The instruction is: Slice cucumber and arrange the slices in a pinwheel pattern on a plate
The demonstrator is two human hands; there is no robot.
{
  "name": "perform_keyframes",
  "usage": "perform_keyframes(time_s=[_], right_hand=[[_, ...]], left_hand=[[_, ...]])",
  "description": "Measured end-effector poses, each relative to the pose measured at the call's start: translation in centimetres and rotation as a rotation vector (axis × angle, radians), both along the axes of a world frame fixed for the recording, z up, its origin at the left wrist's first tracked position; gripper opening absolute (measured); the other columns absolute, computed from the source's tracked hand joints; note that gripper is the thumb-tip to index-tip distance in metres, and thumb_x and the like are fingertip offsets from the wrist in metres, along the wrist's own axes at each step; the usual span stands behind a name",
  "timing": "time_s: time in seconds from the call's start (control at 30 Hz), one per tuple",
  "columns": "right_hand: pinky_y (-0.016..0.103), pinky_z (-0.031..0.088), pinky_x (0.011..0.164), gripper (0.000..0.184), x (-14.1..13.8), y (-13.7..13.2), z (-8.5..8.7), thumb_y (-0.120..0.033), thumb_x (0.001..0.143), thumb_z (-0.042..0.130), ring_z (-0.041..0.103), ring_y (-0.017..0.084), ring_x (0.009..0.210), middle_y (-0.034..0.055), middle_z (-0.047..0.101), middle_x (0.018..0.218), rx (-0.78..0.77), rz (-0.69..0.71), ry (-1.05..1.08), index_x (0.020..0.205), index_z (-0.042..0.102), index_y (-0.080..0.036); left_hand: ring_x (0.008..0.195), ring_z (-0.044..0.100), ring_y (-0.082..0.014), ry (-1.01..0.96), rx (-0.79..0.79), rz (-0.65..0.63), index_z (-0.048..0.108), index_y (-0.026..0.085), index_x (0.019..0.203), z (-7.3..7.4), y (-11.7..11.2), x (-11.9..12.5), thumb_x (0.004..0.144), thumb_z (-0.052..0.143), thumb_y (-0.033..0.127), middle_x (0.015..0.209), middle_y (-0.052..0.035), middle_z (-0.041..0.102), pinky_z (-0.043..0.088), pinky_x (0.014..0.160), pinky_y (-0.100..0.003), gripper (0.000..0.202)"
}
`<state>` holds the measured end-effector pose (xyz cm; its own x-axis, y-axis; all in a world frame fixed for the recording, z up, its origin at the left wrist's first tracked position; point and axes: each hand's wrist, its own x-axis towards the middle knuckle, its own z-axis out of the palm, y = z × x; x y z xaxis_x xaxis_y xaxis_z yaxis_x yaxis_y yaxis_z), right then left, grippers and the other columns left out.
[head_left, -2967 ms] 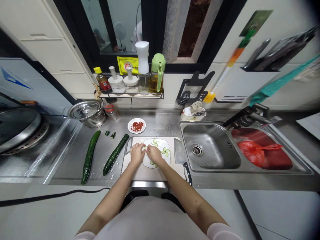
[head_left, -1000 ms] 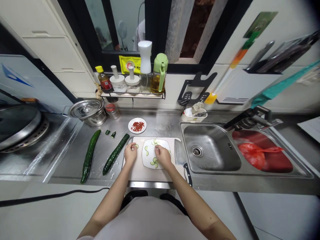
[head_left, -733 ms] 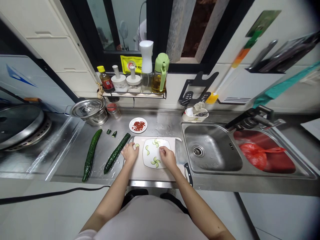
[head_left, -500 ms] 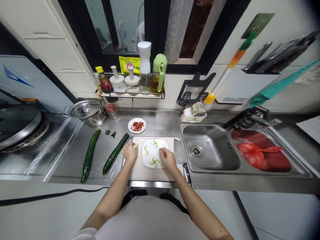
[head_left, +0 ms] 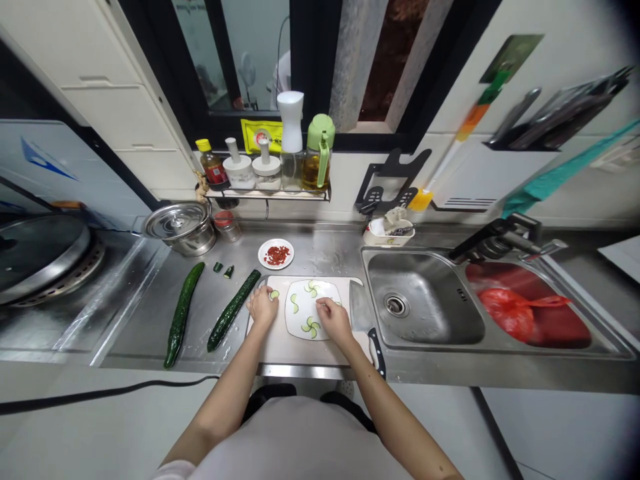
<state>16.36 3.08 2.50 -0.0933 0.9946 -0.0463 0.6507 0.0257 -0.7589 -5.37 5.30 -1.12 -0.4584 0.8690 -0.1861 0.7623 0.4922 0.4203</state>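
Note:
A white square plate lies on the cutting board, with thin green-edged cucumber slices set out on it in curved, pinwheel-like groups. Left of the plate, my left hand is closed over the board, its fingertips on a cucumber slice. My right hand is above the plate's right side, thumb and fingers pinched together; whatever is between them is too small to make out. A knife with a black handle rests along the board's right edge, its blade partly on the board.
Two whole cucumbers and small cut ends lie left of the board. Behind it sits a small plate of chopped red pieces. A lidded pot stands back left, and a double sink is on the right.
My right hand has shifted slightly left over the plate, its fingertips further in from the right edge. The left hand stays by the slice. The whole view has shifted a little.

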Motion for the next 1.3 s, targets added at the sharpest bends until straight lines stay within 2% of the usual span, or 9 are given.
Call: perform_keyframes(time_s=[0.23,0.37,0.57,0.73,0.83,0.93,1.03,1.17,1.3], right_hand=[[0.024,0.038,0.061,0.029,0.3,-0.2,0.2,-0.034,0.085,0.045,0.057,0.017,0.063,0.0008,0.063,0.065,0.001,-0.004,-0.016,0.093,0.069,-0.02],[0.023,0.038,0.06,0.029,0.1,-0.2,0.4,-0.035,0.085,0.045,0.058,0.017,0.063,0.0005,0.063,0.064,0.001,0.008,0.01,0.093,0.069,-0.02],[0.023,0.038,0.059,0.03,0.1,-0.4,0.2,-0.035,0.085,0.045,0.058,0.017,0.063,0.0007,0.063,0.063,0.003,0.007,0.031,0.092,0.07,-0.02],[0.024,0.039,0.06,0.031,0.4,-0.8,0.1,-0.037,0.085,0.045,0.058,0.017,0.063,0.0006,0.063,0.063,-0.025,0.002,0.038,0.091,0.07,-0.02],[0.024,0.039,0.061,0.031,0.6,-0.9,0.0,-0.037,0.085,0.045,0.058,0.017,0.064,0.0009,0.063,0.065,-0.024,-0.002,0.041,0.092,0.069,-0.019],[0.024,0.04,0.063,0.029,0.4,-0.5,0.3,-0.036,0.084,0.047,0.057,0.016,0.068,0.0013,0.064,0.069,-0.001,-0.011,0.041,0.093,0.069,-0.019],[0.026,0.043,0.068,0.028,-0.5,0.4,1.0,-0.035,0.083,0.05,0.057,0.016,0.071,0.0026,0.066,0.079,0.039,0.02,0.083,0.098,0.068,-0.02],[0.03,0.045,0.079,0.026,-2.3,1.4,2.2,-0.033,0.083,0.055,0.058,0.016,0.08,0.0046,0.068,0.094,0.065,0.142,0.206,0.102,0.067,-0.02],[0.028,0.046,0.077,0.016,-3.2,1.6,2.8,-0.029,0.083,0.054,0.058,0.016,0.081,0.0029,0.067,0.085,0.047,0.228,0.305,0.085,0.066,-0.019]], left_hand=[[0.11,0.055,-0.0288,-0.051,0.02,0.025,0.059,0.024,0.116,-0.1,-0.2,0.0,0.08,0.057,0.021,0.108,-0.0087,0.066,0.035,0.094,-0.043,0.037],[0.115,0.052,-0.032,0.0,-0.017,0.026,0.063,0.023,0.11,0.1,-0.2,0.0,0.079,0.058,0.027,0.116,-0.0122,0.062,0.035,0.094,-0.044,0.031],[0.113,0.053,-0.0307,-0.016,0.018,0.03,0.063,0.022,0.105,0.0,-0.2,0.1,0.078,0.059,0.022,0.113,-0.0113,0.063,0.035,0.095,-0.044,0.028],[0.105,0.058,-0.0255,-0.166,0.103,0.055,0.063,0.022,0.098,-0.1,-0.4,0.1,0.077,0.056,0.016,0.097,-0.0059,0.067,0.035,0.096,-0.043,0.023],[0.092,0.061,-0.0212,-0.42,0.197,0.124,0.065,0.02,0.093,0.1,-0.5,0.2,0.074,0.06,0.019,0.088,-0.0046,0.067,0.042,0.089,-0.037,0.019],[0.076,0.061,-0.0164,-0.827,0.256,0.139,0.066,0.015,0.087,0.9,-0.7,0.4,0.067,0.067,0.024,0.08,-0.0052,0.066,0.046,0.076,-0.03,0.022],[0.069,0.059,-0.0133,-1.098,0.279,0.044,0.067,0.013,0.086,2.5,-1.3,0.9,0.059,0.073,0.027,0.074,-0.0032,0.065,0.045,0.071,-0.026,0.031],[0.064,0.057,-0.011,-1.205,0.241,-0.092,0.064,0.015,0.09,5.1,-2.1,1.8,0.055,0.077,0.028,0.069,0.0005,0.062,0.044,0.069,-0.025,0.04],[0.064,0.058,-0.0101,-1.232,0.245,-0.175,0.062,0.016,0.096,6.6,-2.4,2.3,0.057,0.079,0.029,0.069,0.0014,0.062,0.044,0.068,-0.023,0.044]])
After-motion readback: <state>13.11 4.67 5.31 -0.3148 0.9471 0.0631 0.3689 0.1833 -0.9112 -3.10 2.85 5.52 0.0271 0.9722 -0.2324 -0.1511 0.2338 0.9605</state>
